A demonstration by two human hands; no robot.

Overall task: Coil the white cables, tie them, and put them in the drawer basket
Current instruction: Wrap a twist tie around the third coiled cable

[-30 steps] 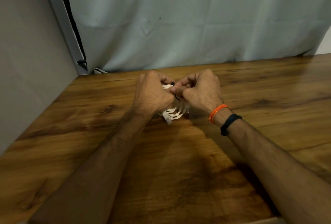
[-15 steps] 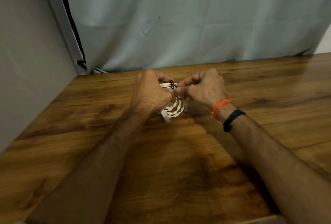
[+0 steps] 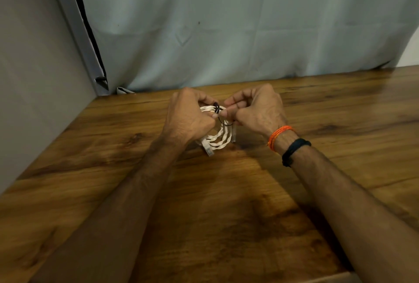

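**Q:** What have your hands got?

**A:** My left hand (image 3: 188, 119) is curled round the left side of the coiled white cable (image 3: 216, 140); fingers closed over the loops, thumb tip pressed at the top of the bundle. My right hand (image 3: 256, 110) is curled as well, thumb and forefinger pinching a thin black tie (image 3: 218, 110) where it wraps the upper strands. A slack bit of that tie loops down dark just below the pinch.

**Q:** Is the tie fastened?

**A:** Cannot tell. It sits wound on the top of the coil between my two thumbs, but the knot itself is too small to read.

**Q:** Where is the cable?

**A:** Between both hands, above the wooden table (image 3: 226, 214), near its far edge. The twisted loops hang below my fingers. One connector (image 3: 208, 149) pokes out at the lower left of the bundle, close to the tabletop; whether it touches the wood I cannot say. A second end (image 3: 233, 134) hangs straight down on the right side.

**Q:** And beyond the hands?

**A:** On my right wrist, an orange thread band (image 3: 280, 135) and beside it, further up the arm, a black band (image 3: 294, 150). Behind the table a pale curtain (image 3: 249, 29) hangs to the tabletop. A grey panel (image 3: 34, 78) closes off the left side.
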